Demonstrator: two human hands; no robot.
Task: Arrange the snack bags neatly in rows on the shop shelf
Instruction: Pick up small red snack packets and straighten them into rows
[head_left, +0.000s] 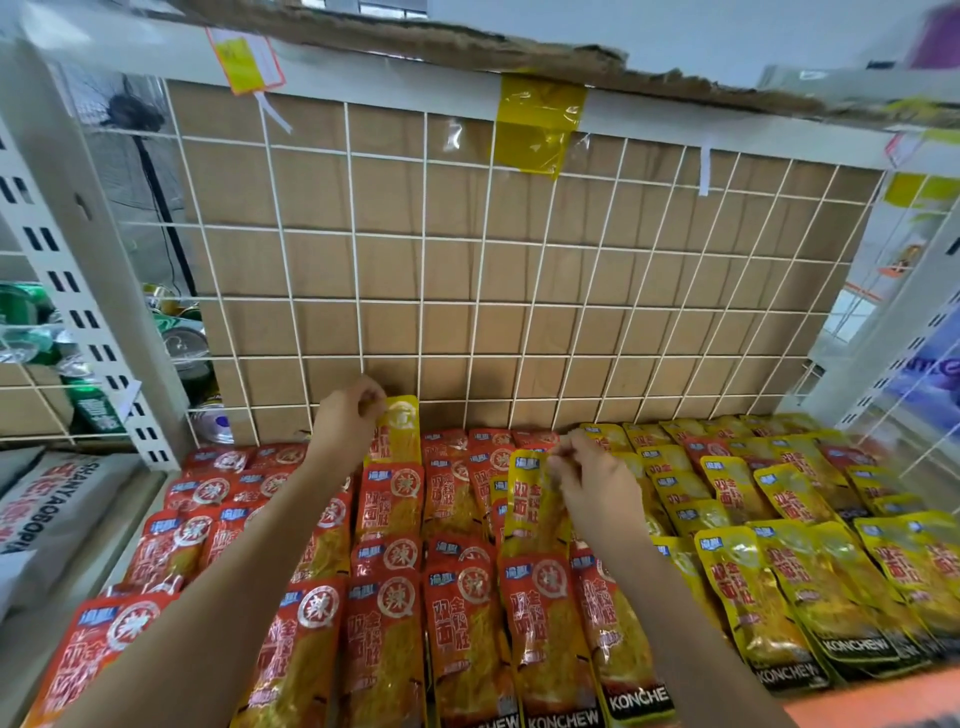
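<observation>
Red snack bags (467, 613) lie in rows over the left and middle of the shelf, and yellow snack bags (753, 587) fill the right side. My left hand (345, 423) pinches the top edge of a yellow bag (401, 431) that stands up at the back of the red rows, close to the wire grid. My right hand (592, 483) grips a second yellow bag (525, 506) by its upper right side, holding it above the red bags in the middle. Both forearms reach in from the bottom edge and cover part of the rows.
A white wire grid (488, 270) backed by brown cardboard closes the rear of the shelf. White slotted uprights (78, 291) stand at left and right. Green cans (98, 400) sit beyond the left upright, a white sack (57, 504) lies below them. An upper shelf edge with yellow tape (540, 124) hangs overhead.
</observation>
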